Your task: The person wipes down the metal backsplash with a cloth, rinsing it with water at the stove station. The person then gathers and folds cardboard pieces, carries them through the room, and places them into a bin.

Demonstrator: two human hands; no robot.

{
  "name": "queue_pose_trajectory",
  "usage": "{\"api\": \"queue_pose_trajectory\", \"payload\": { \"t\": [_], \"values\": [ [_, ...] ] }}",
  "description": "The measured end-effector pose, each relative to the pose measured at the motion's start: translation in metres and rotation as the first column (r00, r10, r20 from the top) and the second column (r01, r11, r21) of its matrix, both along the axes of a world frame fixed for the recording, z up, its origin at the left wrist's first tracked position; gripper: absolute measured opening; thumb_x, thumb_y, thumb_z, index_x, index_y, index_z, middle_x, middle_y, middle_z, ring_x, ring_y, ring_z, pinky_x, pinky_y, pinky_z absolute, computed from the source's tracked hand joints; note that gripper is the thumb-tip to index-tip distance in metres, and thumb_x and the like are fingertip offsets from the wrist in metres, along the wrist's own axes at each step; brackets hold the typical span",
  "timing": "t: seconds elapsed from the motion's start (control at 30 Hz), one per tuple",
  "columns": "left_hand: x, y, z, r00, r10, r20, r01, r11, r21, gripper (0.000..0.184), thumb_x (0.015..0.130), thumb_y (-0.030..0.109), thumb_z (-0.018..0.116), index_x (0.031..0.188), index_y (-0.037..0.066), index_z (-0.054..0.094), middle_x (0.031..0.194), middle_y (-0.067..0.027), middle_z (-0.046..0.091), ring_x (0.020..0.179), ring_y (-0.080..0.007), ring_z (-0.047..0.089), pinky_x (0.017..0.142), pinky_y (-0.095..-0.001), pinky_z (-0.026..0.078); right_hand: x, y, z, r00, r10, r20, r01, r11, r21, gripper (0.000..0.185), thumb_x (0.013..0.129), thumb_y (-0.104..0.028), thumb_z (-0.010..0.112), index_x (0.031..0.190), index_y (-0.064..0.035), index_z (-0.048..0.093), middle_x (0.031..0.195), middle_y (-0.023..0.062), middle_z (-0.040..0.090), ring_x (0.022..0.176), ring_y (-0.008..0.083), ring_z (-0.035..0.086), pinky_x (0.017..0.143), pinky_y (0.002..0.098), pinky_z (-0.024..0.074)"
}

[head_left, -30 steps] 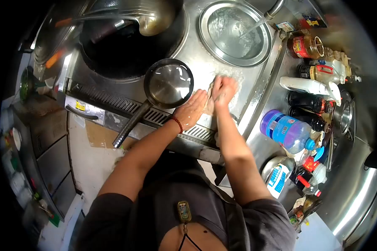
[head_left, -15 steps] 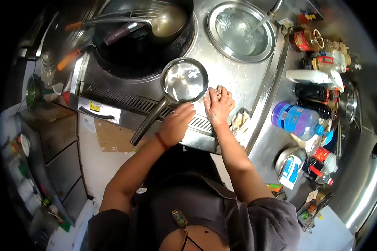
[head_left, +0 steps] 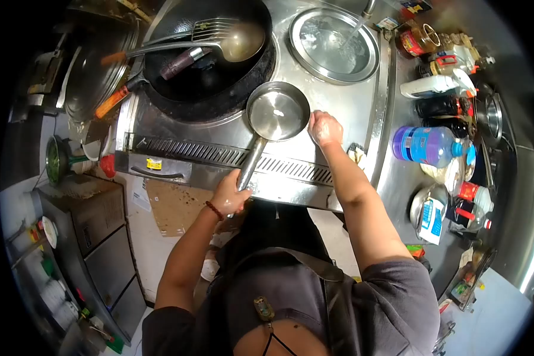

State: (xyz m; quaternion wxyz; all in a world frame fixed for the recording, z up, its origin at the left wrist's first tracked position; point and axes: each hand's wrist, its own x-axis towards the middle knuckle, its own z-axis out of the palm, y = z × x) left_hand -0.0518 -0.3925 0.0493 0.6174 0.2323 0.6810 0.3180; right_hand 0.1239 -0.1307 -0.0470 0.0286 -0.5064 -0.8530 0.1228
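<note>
A round metal water scoop point(head_left: 279, 114) with a long tubular handle stands upright on the steel stove top, with clear liquid in it. My left hand point(head_left: 228, 193) is wrapped round the lower end of its handle. My right hand point(head_left: 326, 128) is curled into a fist just right of the scoop's rim, on or close to the wet counter. What its fingers hold, if anything, is hidden. A crumpled whitish cloth point(head_left: 356, 155) lies by my right forearm.
At the upper left a black wok point(head_left: 190, 98) holds a ladle point(head_left: 243, 44) and a slotted turner point(head_left: 210, 28). Water runs into a metal basin point(head_left: 335, 47). Bottles, including a purple-liquid jug point(head_left: 424, 146), line the right side. A slotted drain point(head_left: 219, 153) crosses the stove front.
My left hand has moved down and gripped the scoop's handle, which now points more toward me. My right hand has curled and shifted slightly up and right. The view has moved a little.
</note>
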Motion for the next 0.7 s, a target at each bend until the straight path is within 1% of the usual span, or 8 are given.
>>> {"api": "queue_pose_trajectory", "payload": {
  "t": [0.1, 0.17, 0.23, 0.37, 0.43, 0.47, 0.57, 0.7],
  "values": [
    [0.014, -0.002, 0.005, 0.942, -0.036, -0.334, 0.077, 0.991, 0.111, 0.029, 0.078, 0.008, 0.063, 0.099, -0.002, 0.045, 0.074, -0.0186, 0.058, 0.07, -0.034, 0.06, 0.067, -0.04, 0.048, -0.009, -0.004, -0.002, 0.959, -0.18, -0.219, 0.141, 0.973, -0.185, 0.019, 0.085, -0.024, 0.053, 0.092, -0.0069, 0.056, 0.087, 0.0166, 0.061, 0.079, 0.0376, 0.058, 0.071, 0.0432, 0.0482],
    [0.017, -0.002, 0.016, 0.922, -0.049, -0.383, 0.097, 0.989, 0.108, 0.033, 0.078, 0.009, 0.063, 0.104, -0.002, 0.044, 0.081, -0.0239, 0.061, 0.075, -0.0391, 0.061, 0.069, -0.0432, 0.048, -0.014, -0.01, -0.001, 0.815, -0.145, -0.561, 0.007, 0.97, -0.241, 0.024, 0.085, -0.016, 0.052, 0.104, -0.003, 0.048, 0.097, 0.0195, 0.057, 0.08, 0.0338, 0.058, 0.075, 0.0399, 0.0474],
    [0.019, -0.002, 0.027, 0.84, 0.011, -0.542, 0.101, 0.979, 0.178, 0.039, 0.078, 0.008, 0.062, 0.11, -0.001, 0.043, 0.086, -0.0273, 0.061, 0.082, -0.0435, 0.06, 0.071, -0.0462, 0.047, -0.015, -0.017, 0.004, 0.512, -0.465, -0.722, -0.092, 0.806, -0.584, 0.025, 0.087, -0.016, 0.051, 0.108, -0.0018, 0.05, 0.093, 0.0138, 0.058, 0.078, 0.0246, 0.058, 0.075, 0.0356, 0.0474],
    [0.019, 0.007, 0.041, 0.685, -0.068, -0.725, 0.212, 0.971, 0.11, 0.044, 0.08, 0.012, 0.058, 0.118, 0.0, 0.039, 0.081, -0.0285, 0.061, 0.077, -0.0467, 0.059, 0.068, -0.0507, 0.047, -0.024, -0.005, 0.011, 0.635, -0.532, -0.559, 0.048, 0.75, -0.659, 0.027, 0.089, -0.015, 0.05, 0.113, -0.0019, 0.051, 0.092, 0.0098, 0.059, 0.081, 0.018, 0.057, 0.071, 0.0298, 0.0471],
    [0.019, 0.012, 0.049, 0.652, -0.091, -0.753, 0.215, 0.974, 0.069, 0.044, 0.08, 0.013, 0.057, 0.119, 0.0, 0.039, 0.079, -0.0282, 0.061, 0.075, -0.0467, 0.059, 0.067, -0.0509, 0.048, -0.027, -0.004, 0.032, 0.23, -0.921, -0.315, -0.139, 0.289, -0.947, 0.028, 0.087, -0.006, 0.047, 0.113, -0.0015, 0.056, 0.093, 0.0115, 0.062, 0.082, 0.0195, 0.06, 0.065, 0.0283, 0.0499],
    [0.018, 0.017, 0.057, 0.666, -0.086, -0.741, 0.198, 0.978, 0.065, 0.044, 0.08, 0.012, 0.057, 0.119, 0.0, 0.039, 0.078, -0.028, 0.061, 0.074, -0.0466, 0.059, 0.066, -0.0507, 0.048, -0.02, 0.004, -0.007, 0.129, -0.877, -0.463, -0.229, 0.428, -0.874, 0.028, 0.086, -0.005, 0.049, 0.113, 0.0017, 0.056, 0.096, 0.0121, 0.062, 0.081, 0.0207, 0.062, 0.062, 0.0269, 0.051],
    [0.017, 0.016, 0.06, 0.672, -0.063, -0.738, 0.18, 0.98, 0.081, 0.045, 0.079, 0.01, 0.057, 0.119, 0.0, 0.04, 0.078, -0.028, 0.06, 0.073, -0.0463, 0.059, 0.065, -0.05, 0.047, 0.003, -0.029, 0.071, -0.066, -0.929, -0.364, -0.352, 0.363, -0.862, 0.016, 0.081, 0.001, 0.05, 0.095, 0.0028, 0.058, 0.104, 0.0118, 0.061, 0.087, 0.0193, 0.062, 0.064, 0.0282, 0.0512],
    [0.012, 0.01, 0.052, 0.652, 0.083, -0.753, 0.175, 0.95, 0.257, 0.044, 0.078, 0.01, 0.06, 0.117, -0.002, 0.043, 0.07, -0.0218, 0.059, 0.062, -0.0367, 0.061, 0.055, -0.0421, 0.046, 0.027, -0.035, 0.069, 0.174, -0.814, -0.554, -0.387, 0.46, -0.799, 0.013, 0.072, 0.01, 0.05, 0.071, -0.0035, 0.052, 0.114, 0.0125, 0.057, 0.098, 0.0219, 0.06, 0.074, 0.0305, 0.0502]
  ]
}}
